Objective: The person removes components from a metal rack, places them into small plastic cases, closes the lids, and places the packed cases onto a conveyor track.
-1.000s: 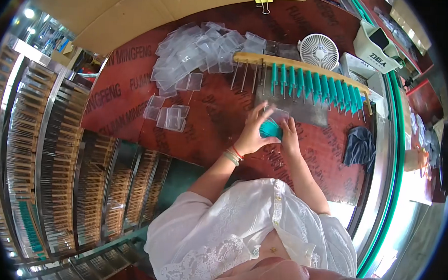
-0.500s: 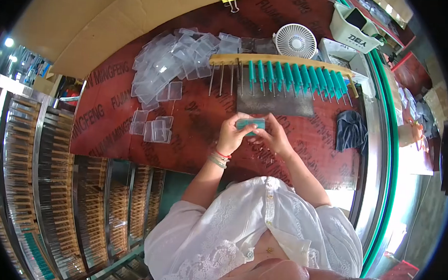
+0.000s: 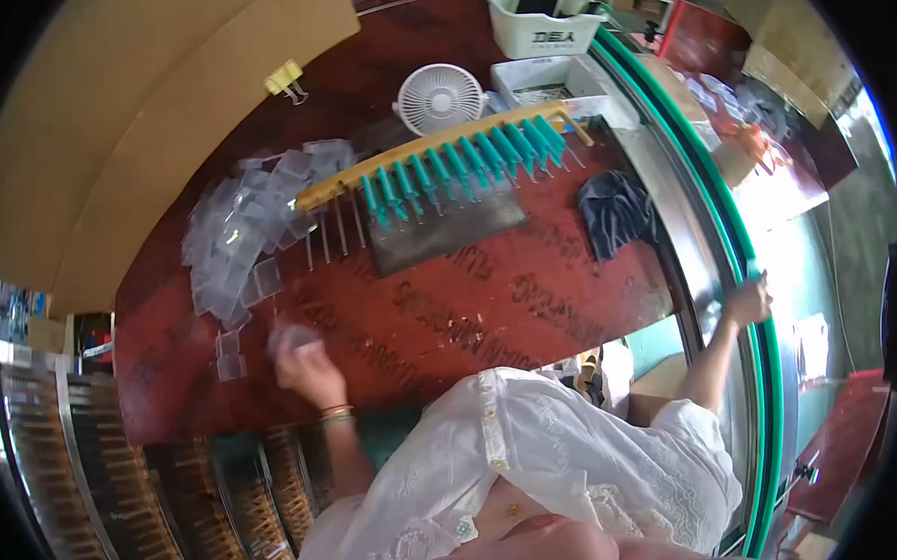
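I find the left hand (image 3: 311,372) low over the red tabletop (image 3: 557,310), its fingers blurred around a clear plastic piece (image 3: 296,339); whether they pinch it I cannot tell. Just beside it lie a few loose clear pieces (image 3: 229,357), with a larger heap of clear plastic pieces (image 3: 238,233) beyond. I note the right hand (image 3: 749,299) well apart, at the green strip (image 3: 765,424) along the metal rail, fingers partly curled; I cannot confirm a grip. Teal pieces (image 3: 441,170) hang on pins of the wooden bar (image 3: 348,184), above a grey plate (image 3: 450,242); pins nearest the heap are bare.
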{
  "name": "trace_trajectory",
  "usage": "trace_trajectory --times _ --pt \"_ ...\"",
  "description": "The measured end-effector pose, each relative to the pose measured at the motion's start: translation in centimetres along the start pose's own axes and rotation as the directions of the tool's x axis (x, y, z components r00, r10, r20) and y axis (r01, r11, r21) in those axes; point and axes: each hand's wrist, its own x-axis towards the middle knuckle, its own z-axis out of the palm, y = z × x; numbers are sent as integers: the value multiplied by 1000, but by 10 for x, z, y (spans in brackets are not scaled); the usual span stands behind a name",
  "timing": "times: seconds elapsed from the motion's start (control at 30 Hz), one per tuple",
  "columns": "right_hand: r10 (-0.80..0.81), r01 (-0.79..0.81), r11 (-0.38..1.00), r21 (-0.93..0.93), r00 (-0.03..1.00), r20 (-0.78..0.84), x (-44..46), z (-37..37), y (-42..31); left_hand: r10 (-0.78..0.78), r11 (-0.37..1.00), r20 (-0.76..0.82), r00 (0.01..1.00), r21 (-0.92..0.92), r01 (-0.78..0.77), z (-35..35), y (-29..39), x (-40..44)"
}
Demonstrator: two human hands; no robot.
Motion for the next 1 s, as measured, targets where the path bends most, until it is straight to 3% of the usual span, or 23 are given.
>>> trace_trajectory --times 0.03,0.07,0.1,0.13,0.2,0.23,0.27,0.3,0.33,0.37,0.4,0.43,0.47,0.53,0.57,0.6,0.67,0.73,0.77,0.8,0.9,0.97,1.0 --pt "-15 7 999 45 986 167 -3 -26 3 -2 973 165 986 -229 40 10 32 0" --pt "-66 73 997 -2 915 398 -4 -27 5 155 983 271 950 -136 -122 18 54 -4" --pt "-95 20 981 195 919 384 -10 -3 5 178 975 386 905 -194 -109 29 72 -9" --pt "-346 324 938 126 832 434 -11 -37 -1 250 964 426 869 -197 -181 36 93 -7" --pt "-187 109 976 190 865 465 -14 -30 -13 189 940 388 902 -336 -52 53 116 14" --pt "-181 156 978 139 965 191 -22 -11 -20 120 860 299 947 -507 51 75 107 27" --pt "-171 178 981 72 980 -101 -29 6 -30 -52 724 391 919 -619 305 100 93 38" --pt "-166 187 912 366 982 -89 -37 -40 -58 -186 562 524 831 -638 527 109 95 58" --pt "-328 336 785 520 938 -111 -67 -80 -93 -201 423 596 777 -663 618 125 90 75" --pt "-481 437 608 663 867 -131 -97 -121 -128 -191 363 602 775 -690 626 139 89 86" --pt "-620 376 486 789 785 8 -128 -187 -158 -178 301 609 773 -714 632 149 91 95" --pt "-773 386 330 861 635 12 -165 -232 -182 -175 306 611 772 -712 632 153 93 102" --pt "-799 401 241 884 599 -54 -183 -288 -188 -128 203 616 777 -750 629 155 98 110" --pt "-814 365 245 898 581 -14 -204 -307 -204 -76 98 615 785 -779 620 159 98 115" --pt "-810 364 249 898 586 -13 -204 -311 -205 -88 -49 616 783 -787 614 159 97 111" --pt "-826 271 243 932 562 52 -201 -316 -204 -96 -197 620 779 -779 596 159 98 106" --pt "-826 171 252 952 551 119 -197 -315 -204 -73 -122 564 822 -824 554 145 105 110" --pt "-797 135 187 973 600 70 -197 -313 -202 -27 19 619 785 -784 620 136 107 121" --pt "-817 -26 123 992 565 117 -197 -317 -203 -2 163 631 776 -766 622 148 95 122" --pt "-807 -191 45 981 571 149 -200 -321 -210 4 162 634 774 -764 625 149 98 122" --pt "-774 -188 -67 980 630 68 -231 -301 -257 -61 126 576 815 -805 579 139 102 106" --pt "-910 -715 -183 675 383 160 -257 -289 -290 -90 92 572 816 -811 578 117 122 81" --pt "-917 -724 -169 669 364 163 -262 -298 -293 -108 54 552 827 -827 559 105 134 69"
